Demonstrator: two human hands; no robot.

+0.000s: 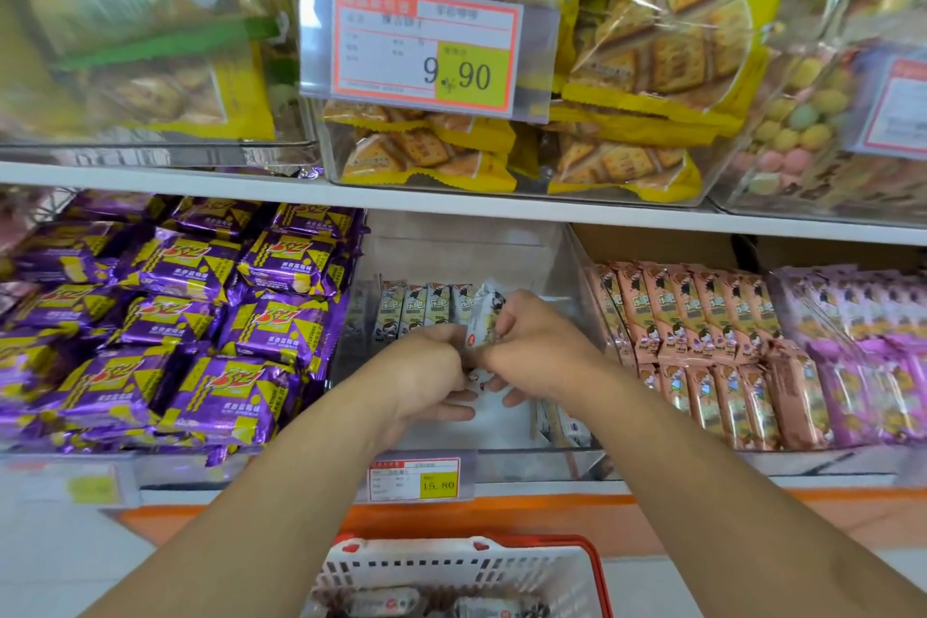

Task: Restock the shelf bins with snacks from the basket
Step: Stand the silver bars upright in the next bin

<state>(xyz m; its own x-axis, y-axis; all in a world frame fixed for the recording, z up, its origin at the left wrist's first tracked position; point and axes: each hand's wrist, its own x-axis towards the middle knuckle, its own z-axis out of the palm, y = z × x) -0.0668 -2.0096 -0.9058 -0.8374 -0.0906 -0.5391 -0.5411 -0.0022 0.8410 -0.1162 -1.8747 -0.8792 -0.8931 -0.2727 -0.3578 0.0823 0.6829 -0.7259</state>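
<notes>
While both hands are inside the clear middle bin [567, 266] of the lower shelf, they hold white snack packets between them: the left hand [426, 374] has its fingers curled around the lower end of the packets, and the right hand [534, 346] pinches the upper packet [484, 316] from the other side. I think the two hands press the packets together so that they can stand upright, like the short row of white packets [426, 304] just behind them at the back of the bin. This bin is only partly filled, so it is probably the one being restocked now. To the left lie purple biscuit packs [190, 306] in a loose pile, and to the right pink packets [702, 316] stand in neat rows. Below, near the person, the white basket [577, 572] with a red rim holds a few more white packets [386, 602].
</notes>
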